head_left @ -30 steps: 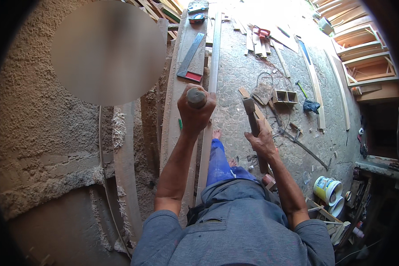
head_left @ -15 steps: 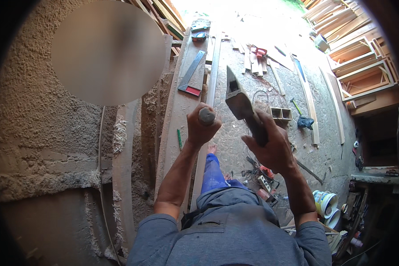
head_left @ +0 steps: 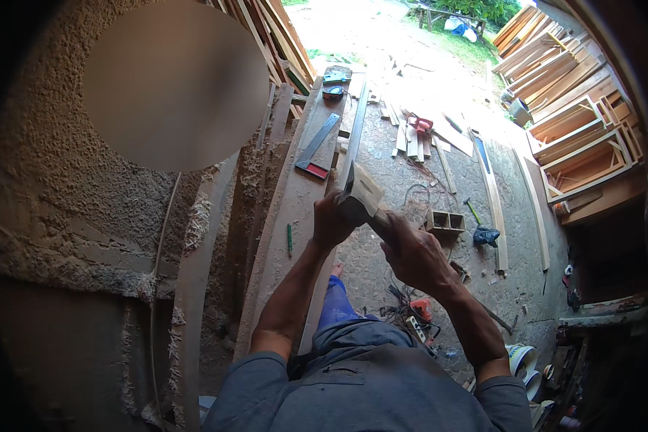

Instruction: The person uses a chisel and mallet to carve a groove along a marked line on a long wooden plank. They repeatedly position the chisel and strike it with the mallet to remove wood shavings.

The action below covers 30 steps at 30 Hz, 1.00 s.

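Note:
My left hand (head_left: pixel 330 219) is closed round a tool with a cylindrical handle, its top now hidden behind the hammer head (head_left: pixel 363 191). My right hand (head_left: pixel 419 259) grips the hammer by its handle, with the head right over the left fist, apparently at the tool's top; contact is unclear. Both hands are above a long board (head_left: pixel 284 276) lying lengthwise on my left. On it lie a green pencil (head_left: pixel 289 240), a metal square (head_left: pixel 318 147) with a red stock and a black-and-blue tape measure (head_left: pixel 333 93).
Planks (head_left: pixel 281 36) lean at back left. At right stand wooden frames (head_left: pixel 590 155). The floor (head_left: pixel 371 317) holds a red power tool (head_left: pixel 423 126), offcuts, a hollow block (head_left: pixel 445 220), cables and a power strip (head_left: pixel 415 325); white buckets (head_left: pixel 520 360) stand at lower right.
My right hand has raised the hammer and swung it leftward over my left fist, covering the tool's top. The view has tilted up, showing more of the yard.

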{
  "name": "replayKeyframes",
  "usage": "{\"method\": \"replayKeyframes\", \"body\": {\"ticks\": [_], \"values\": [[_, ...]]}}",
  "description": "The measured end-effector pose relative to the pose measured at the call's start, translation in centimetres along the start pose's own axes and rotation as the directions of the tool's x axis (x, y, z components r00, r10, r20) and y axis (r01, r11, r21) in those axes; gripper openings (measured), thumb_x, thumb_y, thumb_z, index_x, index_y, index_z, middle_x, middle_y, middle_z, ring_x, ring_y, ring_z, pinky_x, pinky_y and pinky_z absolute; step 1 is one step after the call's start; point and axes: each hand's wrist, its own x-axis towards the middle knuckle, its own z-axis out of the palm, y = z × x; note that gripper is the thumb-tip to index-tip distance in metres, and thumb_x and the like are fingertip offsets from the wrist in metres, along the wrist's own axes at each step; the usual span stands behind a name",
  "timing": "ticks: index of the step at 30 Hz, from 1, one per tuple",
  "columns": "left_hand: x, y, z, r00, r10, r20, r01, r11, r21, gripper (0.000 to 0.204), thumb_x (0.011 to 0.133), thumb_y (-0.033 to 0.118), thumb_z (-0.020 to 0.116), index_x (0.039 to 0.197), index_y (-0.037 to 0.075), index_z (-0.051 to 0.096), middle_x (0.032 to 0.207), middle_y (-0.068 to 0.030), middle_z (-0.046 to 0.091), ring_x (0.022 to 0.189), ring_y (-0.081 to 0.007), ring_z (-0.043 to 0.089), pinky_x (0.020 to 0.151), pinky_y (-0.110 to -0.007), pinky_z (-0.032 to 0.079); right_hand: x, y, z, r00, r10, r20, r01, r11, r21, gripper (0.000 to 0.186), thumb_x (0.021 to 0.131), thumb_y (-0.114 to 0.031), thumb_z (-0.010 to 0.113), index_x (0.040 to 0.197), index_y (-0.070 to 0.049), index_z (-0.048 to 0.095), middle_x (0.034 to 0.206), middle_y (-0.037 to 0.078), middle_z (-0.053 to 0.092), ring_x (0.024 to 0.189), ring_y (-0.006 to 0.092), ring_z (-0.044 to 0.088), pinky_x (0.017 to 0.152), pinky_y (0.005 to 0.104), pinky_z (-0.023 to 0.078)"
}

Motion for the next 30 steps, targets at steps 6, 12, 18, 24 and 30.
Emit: {"method": "replayKeyframes", "body": {"ticks": [6,12,18,24,30], "values": [[0.2,2.3,1.7,0.987,-0.136,-0.090,0.127,0.986,-0.107,0.023,0.069,0.007,0.078,0.086,0.006,0.062,0.073,-0.0093,0.069,0.069,-0.0224,0.073,0.064,-0.036,0.059,1.0,-5.7,-12.4,0.776,0.050,-0.629,0.006,0.996,0.086,0.038,0.094,-0.021,0.076,0.120,-0.005,0.055,0.083,0.010,0.067,0.072,0.0191,0.067,0.065,0.0343,0.055],[0.2,3.0,2.5,0.993,-0.112,-0.045,0.109,0.992,-0.065,0.023,0.072,0.008,0.080,0.087,0.006,0.063,0.073,-0.0098,0.069,0.069,-0.0232,0.073,0.064,-0.036,0.058,1.8,-2.3,-11.6,0.513,-0.141,-0.847,0.175,0.983,-0.058,0.019,0.096,-0.018,0.064,0.106,-0.003,0.057,0.072,0.013,0.062,0.058,0.0262,0.060,0.056,0.0421,0.051],[1.3,3.9,2.7,0.997,-0.052,0.053,0.054,0.998,-0.028,0.025,0.076,0.011,0.083,0.090,0.003,0.064,0.080,-0.0119,0.072,0.074,-0.0236,0.074,0.065,-0.037,0.058,-3.4,4.9,1.1,0.974,0.017,-0.228,-0.069,0.973,-0.222,0.036,0.094,-0.012,0.057,0.127,-0.001,0.055,0.071,0.026,0.064,0.054,0.0454,0.063,0.047,0.0559,0.050],[1.6,4.4,3.5,0.947,-0.251,0.199,0.266,0.962,-0.053,0.022,0.076,0.011,0.083,0.084,0.003,0.063,0.071,-0.0099,0.068,0.066,-0.0145,0.068,0.062,-0.034,0.056,-3.9,2.0,-1.3,0.908,0.362,-0.212,-0.273,0.894,0.355,0.051,0.089,-0.015,0.074,0.133,-0.001,0.052,0.092,0.023,0.068,0.083,0.0326,0.071,0.075,0.0439,0.054],[0.7,5.0,2.9,0.973,-0.118,0.199,0.140,0.985,-0.098,0.022,0.079,0.004,0.081,0.078,0.006,0.059,0.066,-0.0002,0.062,0.064,-0.0054,0.060,0.058,-0.027,0.052,-6.9,5.0,-0.7,0.839,0.517,-0.170,-0.409,0.805,0.429,0.055,0.088,-0.013,0.075,0.138,-0.003,0.053,0.082,0.010,0.064,0.072,0.0166,0.062,0.069,0.0361,0.053]]}}
